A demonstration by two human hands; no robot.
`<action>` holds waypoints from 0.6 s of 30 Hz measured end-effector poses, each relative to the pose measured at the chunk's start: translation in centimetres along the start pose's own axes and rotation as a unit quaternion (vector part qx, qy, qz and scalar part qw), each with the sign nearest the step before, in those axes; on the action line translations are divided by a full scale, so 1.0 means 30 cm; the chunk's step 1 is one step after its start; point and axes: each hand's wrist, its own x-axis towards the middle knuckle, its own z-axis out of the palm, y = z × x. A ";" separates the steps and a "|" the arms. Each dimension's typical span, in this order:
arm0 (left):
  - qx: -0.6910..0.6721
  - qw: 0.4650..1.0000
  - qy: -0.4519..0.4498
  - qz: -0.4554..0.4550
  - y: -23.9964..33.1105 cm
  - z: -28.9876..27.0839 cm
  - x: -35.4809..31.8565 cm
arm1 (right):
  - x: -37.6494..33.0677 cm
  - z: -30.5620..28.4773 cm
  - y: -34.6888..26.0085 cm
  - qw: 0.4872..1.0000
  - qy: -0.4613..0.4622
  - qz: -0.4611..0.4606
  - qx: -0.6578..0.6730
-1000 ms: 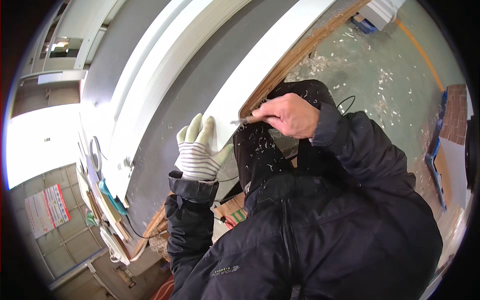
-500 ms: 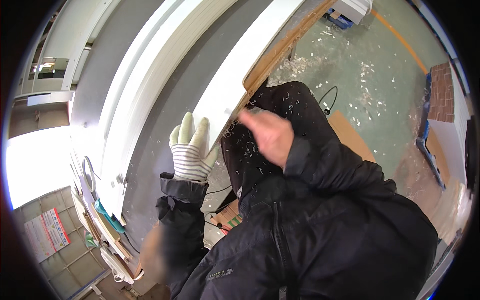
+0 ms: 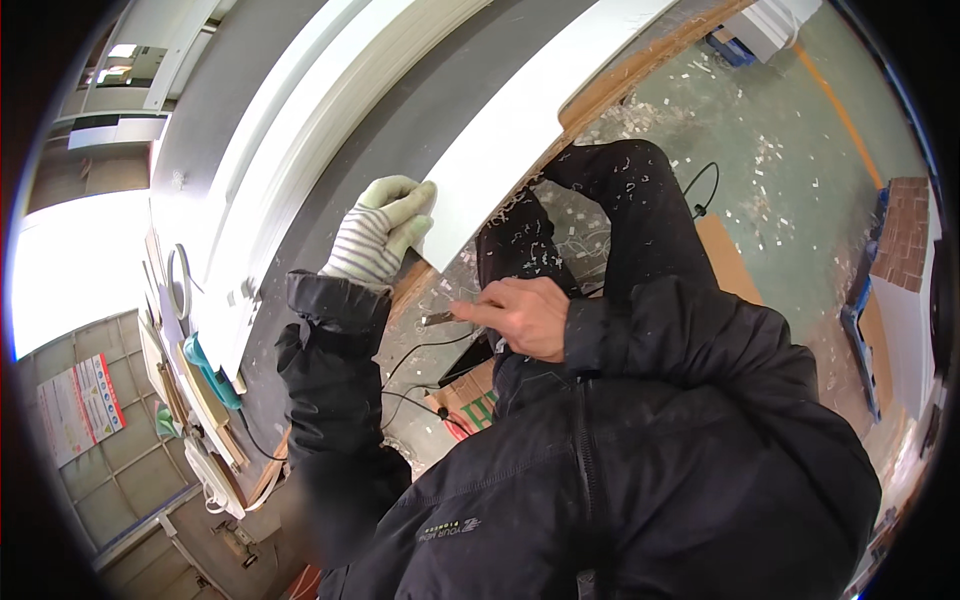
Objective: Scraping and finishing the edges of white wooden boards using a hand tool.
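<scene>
A long white board [image 3: 520, 115] lies along the near edge of the grey worktable, its squared end reaching past the table's wooden edge. My left hand [image 3: 385, 220], in a pale green glove with a grey-striped back, is closed on the left corner of that end, thumb and fingers pinching it. Bare, my right hand [image 3: 525, 315] is below the board's end and apart from it. Its fingers are closed on a small flat blade-like tool [image 3: 437, 319] that points left; its exact kind is too small to make out.
Long stacked white strips [image 3: 300, 150] lie farther back on the grey worktable [image 3: 335, 185]. A teal power tool [image 3: 210, 372] with a cord sits at the left. Shavings litter the green floor [image 3: 770, 170]. A loose cable [image 3: 430, 348] and a cardboard piece [image 3: 728, 262] are below.
My right hand has dropped from the board's edge to below its end, showing the small tool. My left fingers, earlier stretched flat on the board, now curl around its corner.
</scene>
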 end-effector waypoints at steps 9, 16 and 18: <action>-0.044 0.999 0.033 0.002 -0.028 0.016 0.015 | 0.007 0.054 -0.018 0.986 -0.148 -0.043 -0.066; -0.026 0.999 0.019 -0.004 -0.020 0.002 -0.025 | 0.038 -0.048 -0.037 1.000 0.013 0.016 0.001; -0.044 0.999 0.022 0.000 -0.024 0.016 -0.029 | 0.014 -0.052 0.058 0.995 0.083 0.036 -0.037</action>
